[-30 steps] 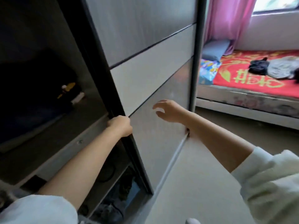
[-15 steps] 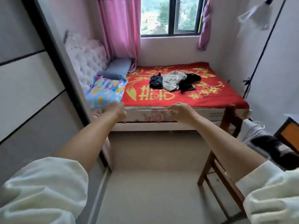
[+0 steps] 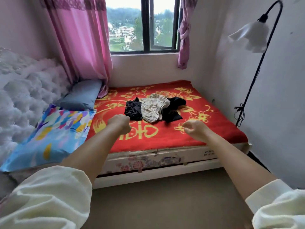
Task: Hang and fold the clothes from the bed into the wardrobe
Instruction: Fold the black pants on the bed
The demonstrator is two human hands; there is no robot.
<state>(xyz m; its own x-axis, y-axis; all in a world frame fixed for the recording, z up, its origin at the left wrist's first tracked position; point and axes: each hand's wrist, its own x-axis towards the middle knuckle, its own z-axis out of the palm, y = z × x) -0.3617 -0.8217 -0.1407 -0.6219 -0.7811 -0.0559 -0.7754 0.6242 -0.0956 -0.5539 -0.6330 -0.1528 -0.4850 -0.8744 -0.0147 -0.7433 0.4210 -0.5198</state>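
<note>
My left hand (image 3: 120,123) is curled into a loose fist and grips nothing; my right hand (image 3: 195,128) hangs with fingers half bent, also empty. Both reach out over the near part of the bed (image 3: 165,160), short of the clothes (image 3: 154,109), which lie in one tangled heap at the centre of the frame on the red blanket (image 3: 214,129): a black garment (image 3: 132,109) on the left, a pale patterned one (image 3: 154,107) in the middle, another dark piece (image 3: 174,107) on the right.

The risk, as I judge it, is the tangle. The pieces overlap, so lifting one may drag the others and drop them on the floor (image 3: 156,204). The wardrobe is out of the frame, so I must carry whatever I take away from here, and loose fabric could trail.

At the left of the frame lie a bright patterned pillow (image 3: 54,134) and a blue-grey one (image 3: 82,95), beside a tufted headboard (image 3: 24,90). A floor lamp (image 3: 252,35) arches in at the upper right; its stem stands close to the bed's right side, where a swung garment could catch it. Nothing lies between my hands and the heap.
</note>
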